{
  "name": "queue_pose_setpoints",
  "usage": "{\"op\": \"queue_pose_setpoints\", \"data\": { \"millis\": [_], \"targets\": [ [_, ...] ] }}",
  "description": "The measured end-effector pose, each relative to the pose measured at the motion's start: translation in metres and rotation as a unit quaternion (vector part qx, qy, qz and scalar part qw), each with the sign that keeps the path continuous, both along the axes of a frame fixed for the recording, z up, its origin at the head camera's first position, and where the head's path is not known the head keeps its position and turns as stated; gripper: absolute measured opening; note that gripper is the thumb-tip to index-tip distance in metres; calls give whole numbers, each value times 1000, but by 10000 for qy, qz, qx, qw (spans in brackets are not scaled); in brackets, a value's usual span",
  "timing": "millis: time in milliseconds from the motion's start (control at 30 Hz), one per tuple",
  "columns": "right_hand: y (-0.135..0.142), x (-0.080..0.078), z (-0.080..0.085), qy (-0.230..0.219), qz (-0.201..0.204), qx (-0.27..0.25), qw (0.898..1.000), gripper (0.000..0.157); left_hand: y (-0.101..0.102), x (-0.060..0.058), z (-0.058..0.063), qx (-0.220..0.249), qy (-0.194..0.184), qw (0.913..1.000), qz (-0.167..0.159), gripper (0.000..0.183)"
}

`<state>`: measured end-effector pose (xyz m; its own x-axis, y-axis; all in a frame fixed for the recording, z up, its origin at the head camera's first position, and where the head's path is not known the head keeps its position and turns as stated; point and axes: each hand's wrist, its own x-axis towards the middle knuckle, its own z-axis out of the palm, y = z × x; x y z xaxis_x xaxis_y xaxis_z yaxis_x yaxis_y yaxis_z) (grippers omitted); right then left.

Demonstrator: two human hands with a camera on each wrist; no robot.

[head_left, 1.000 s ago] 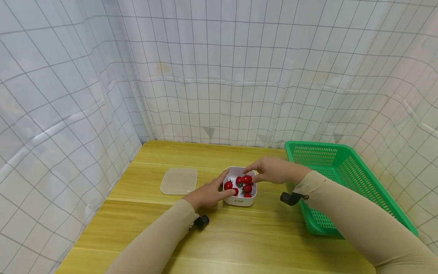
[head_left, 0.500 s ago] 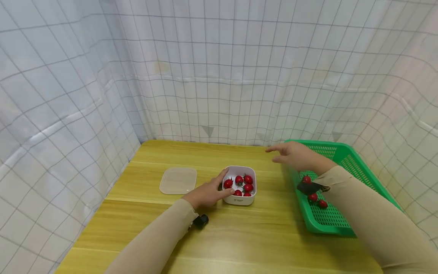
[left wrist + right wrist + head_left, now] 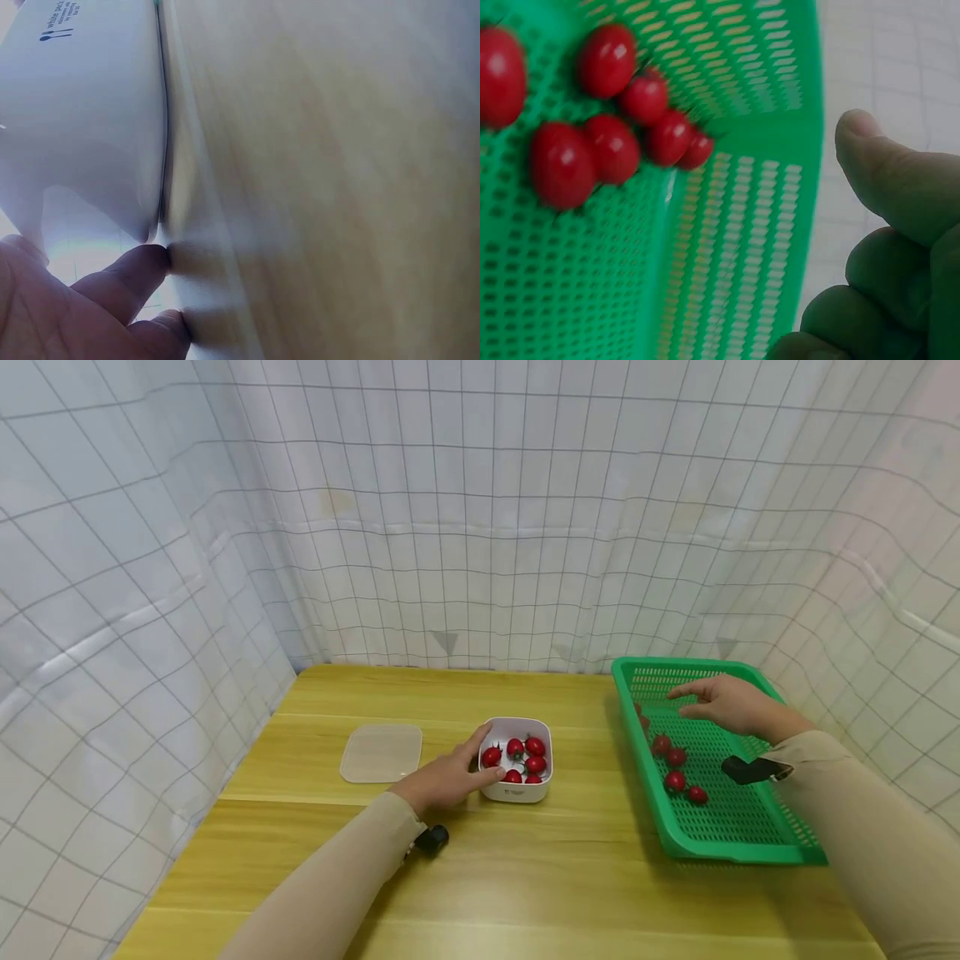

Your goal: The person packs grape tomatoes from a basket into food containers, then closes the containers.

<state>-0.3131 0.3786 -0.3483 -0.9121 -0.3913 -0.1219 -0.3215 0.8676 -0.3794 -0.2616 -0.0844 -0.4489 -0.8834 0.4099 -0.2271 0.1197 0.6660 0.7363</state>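
Note:
My left hand (image 3: 444, 777) holds the left side of a small white plastic box (image 3: 525, 792), its thumb over the near rim. Inside the box lie several cherry tomatoes (image 3: 536, 764). In the left wrist view, fingers (image 3: 124, 285) bend beside the base of the box wall (image 3: 82, 97). My right hand (image 3: 731, 703) hovers over the far part of a green basket (image 3: 735, 814), holding nothing, with its index finger and thumb apart. Several more cherry tomatoes (image 3: 675, 781) lie along the basket's left side; in the right wrist view, tomatoes (image 3: 562, 165) cluster near the basket's corner.
A translucent square lid (image 3: 382, 753) lies flat on the wooden table (image 3: 480, 885), left of the box. The basket stands at the table's right side. White gridded curtains (image 3: 487, 552) enclose the table behind and at both sides.
My right hand has left the box and moved right, over the green basket. Tomatoes in the basket have come into sight. The left hand keeps its place at the box.

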Motion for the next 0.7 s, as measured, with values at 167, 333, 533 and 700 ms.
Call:
{"op": "queue_pose_setpoints", "data": {
  "millis": [167,333,533,700],
  "targets": [
    [17,4,-13,-226,209,158,9994,42,0,1,1,22,4,10000,13,91],
    [21,4,-26,-678,459,125,9966,41,-1,0,1,49,28,10000,3,92],
    [24,3,-37,-981,447,173,9940,40,-1,0,1,57,-12,10000,-10,91],
    [26,1,-42,-934,498,262,9940,39,-2,-1,0,75,-87,9999,-24,92]
  ]
}}
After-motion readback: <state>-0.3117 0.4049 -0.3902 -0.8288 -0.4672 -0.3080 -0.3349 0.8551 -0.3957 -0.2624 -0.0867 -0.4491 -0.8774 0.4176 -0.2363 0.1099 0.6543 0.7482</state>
